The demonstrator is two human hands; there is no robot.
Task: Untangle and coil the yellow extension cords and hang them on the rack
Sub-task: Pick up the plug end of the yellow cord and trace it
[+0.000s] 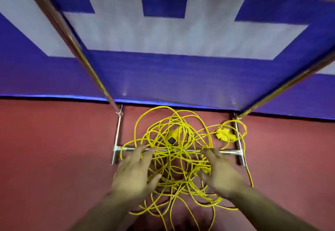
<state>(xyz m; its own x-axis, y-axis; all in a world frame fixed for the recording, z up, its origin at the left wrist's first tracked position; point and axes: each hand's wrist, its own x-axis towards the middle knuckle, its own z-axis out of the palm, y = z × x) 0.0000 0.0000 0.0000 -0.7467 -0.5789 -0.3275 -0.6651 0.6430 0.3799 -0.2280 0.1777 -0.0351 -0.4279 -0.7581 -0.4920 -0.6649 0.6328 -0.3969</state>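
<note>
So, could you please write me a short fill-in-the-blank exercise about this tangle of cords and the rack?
1. The tangled extension cords are ____ in colour.
2. The floor beneath them is ____.
3. The connector in the middle of the tangle has a ____ end face.
4. Of the left hand and right hand, the one nearer the other connector, beside the rack, is the ____.

Missing words: yellow; red; black; right.

floor (45, 149): dull red; wall (181, 78): blue, broad white bands; light: dim
</note>
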